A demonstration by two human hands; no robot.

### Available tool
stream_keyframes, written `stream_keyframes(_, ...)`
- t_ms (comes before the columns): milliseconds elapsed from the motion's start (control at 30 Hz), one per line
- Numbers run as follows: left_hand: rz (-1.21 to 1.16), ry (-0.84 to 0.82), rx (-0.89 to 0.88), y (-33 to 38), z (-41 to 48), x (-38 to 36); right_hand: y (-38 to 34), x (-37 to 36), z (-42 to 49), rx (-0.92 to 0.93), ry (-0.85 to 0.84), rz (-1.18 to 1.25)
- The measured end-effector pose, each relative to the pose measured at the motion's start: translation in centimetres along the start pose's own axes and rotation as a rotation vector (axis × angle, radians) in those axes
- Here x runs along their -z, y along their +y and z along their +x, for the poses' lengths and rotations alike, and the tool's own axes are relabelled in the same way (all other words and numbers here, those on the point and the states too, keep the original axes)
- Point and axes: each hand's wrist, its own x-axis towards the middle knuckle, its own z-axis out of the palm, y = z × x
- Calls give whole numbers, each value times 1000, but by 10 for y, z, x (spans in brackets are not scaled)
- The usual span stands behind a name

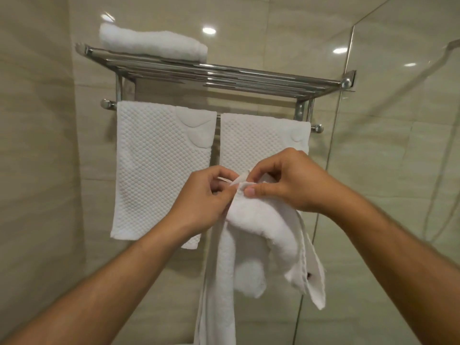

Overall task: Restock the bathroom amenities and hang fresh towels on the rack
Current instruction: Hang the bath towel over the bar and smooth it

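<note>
Left hand (204, 195): fingers curled, pinching a thin edge of the loose white towel (261, 235) at its top. Right hand (286, 185) just beside it, almost touching; thumb laid flat across the same bunched corner, other fingers curled over from above. Both hands grip the one towel, raised at about the same height.

Below the hands: towel hangs bunched. One long strip drops straight down out of view under the left hand; a thick rolled fold curves down under the right wrist. A small dark mark shows near that fold's lower hem; can't tell what it is.

Behind the hands: two waffle-textured white towels draped over the lower bar. Left hanging towel (159, 165) is fully visible beyond the left hand; right hanging towel (258, 138) is partly covered by the right hand.

Above: chrome rack (224, 75), shelf of parallel bars. Folded towel (151, 43) lies on the shelf, up and left of the left hand.

Right of the right arm: glass panel (385, 145). Beige tiled wall (37, 145) all round.
</note>
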Motion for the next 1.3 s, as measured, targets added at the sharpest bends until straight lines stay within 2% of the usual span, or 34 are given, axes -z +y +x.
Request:
stream_keyframes(267, 135, -20, 54, -53, -36, -4, 1, 8, 8, -68, 161, 177)
stream_keyframes(467, 29, -18, 148, -69, -47, 4, 5, 26, 11, -76, 289, 243)
stream_keyframes(700, 166, -13, 131, -89, -49, 13, 16, 41, 2, -94, 407, 318)
stream_keyframes(800, 207, -44, 124, -90, -44, 17, 29, 45, -3, -108, 315, 300)
stream_keyframes(933, 178, -46, 109, -79, -31, 19, 40, 52, -13, -104, -137, 414)
stream_keyframes(1000, 164, -57, 82, -69, -21, 16, 42, 40, -15, -75, -263, 409)
stream_keyframes(1167, 222, -90, -48, -45, -1, -1, 30, 2, -13, 20, -265, 345)
stream_keyframes(1300, 108, -119, -38, -29, 8, -5, 29, -18, -9, 71, -138, 305)
